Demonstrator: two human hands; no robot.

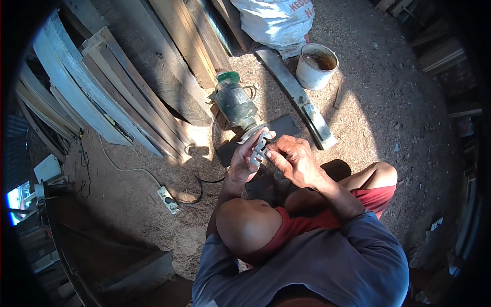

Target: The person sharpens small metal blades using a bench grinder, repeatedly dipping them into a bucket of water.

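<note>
The left hand (242, 159) is holding a gray notched piece (259, 152) — the right hand (299, 162) is pinching it, perhaps risking a drop if holding loosely.

At the upper left, long wooden planks (176, 82) are lying side by side, pale blue boards (84, 84) are stretching among them, and a white sack (273, 23) is slumping at the top edge, beyond a whitish bucket (313, 78) that is holding something brown. Near the bucket, a thin stick (338, 97) is lying on the bare ground (404, 123), while more timber (444, 60) is showing along the upper right. Toward the left, a white cord (132, 169) is curving over to a white power strip (166, 198), and a dark, angular structure (97, 250) is filling the lower corner.
</note>
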